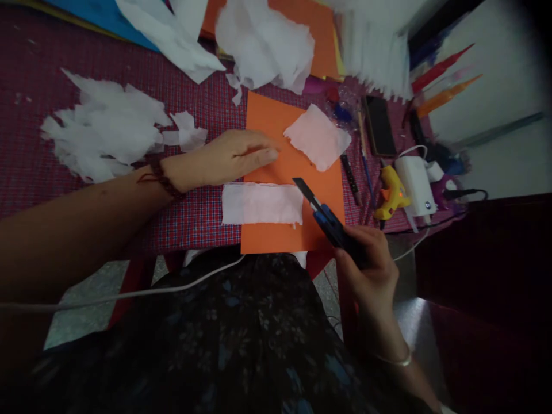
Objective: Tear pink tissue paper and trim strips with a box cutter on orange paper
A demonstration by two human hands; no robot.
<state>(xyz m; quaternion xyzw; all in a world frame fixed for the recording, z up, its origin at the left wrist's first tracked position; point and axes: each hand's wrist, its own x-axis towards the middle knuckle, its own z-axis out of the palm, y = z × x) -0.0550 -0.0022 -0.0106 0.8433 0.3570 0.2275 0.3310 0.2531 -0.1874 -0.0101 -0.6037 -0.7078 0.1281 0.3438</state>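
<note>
- A utility knife is gripped in the right hand, the fingers being closed around its dark handle; its bared blade is pointed far and left, over the orange sheet.
- The left hand is held palm down, loosely extended, its fingertips over the orange sheet; whether the sheet is touched cannot be told.
- A white strip is laid across the sheet's left edge, partly on the checked cloth, just left of the blade.
- A squarish white piece is placed farther right on the sheet.
- Torn white scraps are heaped at left.
- A yellow glue gun is set at right, beside a white box.
</note>
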